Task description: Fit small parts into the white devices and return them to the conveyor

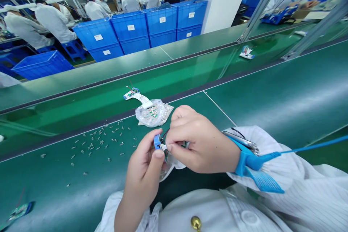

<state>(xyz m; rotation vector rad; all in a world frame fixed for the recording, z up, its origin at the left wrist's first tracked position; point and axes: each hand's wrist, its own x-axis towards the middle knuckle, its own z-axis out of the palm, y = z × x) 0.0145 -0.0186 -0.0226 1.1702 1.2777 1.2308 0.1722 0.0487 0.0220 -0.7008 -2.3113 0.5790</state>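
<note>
My left hand [144, 168] is closed round a white-and-blue plastic housing with a circuit board [157, 142], thumb and index finger on its blue end. My right hand [202, 141] meets it from the right, thumb and finger pinched at a small white part on the board; whatever is in that pinch is mostly hidden. A thin dark red wire shows between the hands. The housing's lower white part shows below my fingers. Just beyond lies a clear plastic bag [148, 116] of small metal parts. Loose small metal parts [101, 142] are scattered to the left.
Another housing [137, 95] rests partly on the bag, over the green conveyor belt [187, 74]; a further one [247, 53] lies farther right. A green circuit board [20, 212] sits lower left. A blue wrist strap [244, 159] trails a cord rightward. Blue crates [129, 27] and seated people are beyond.
</note>
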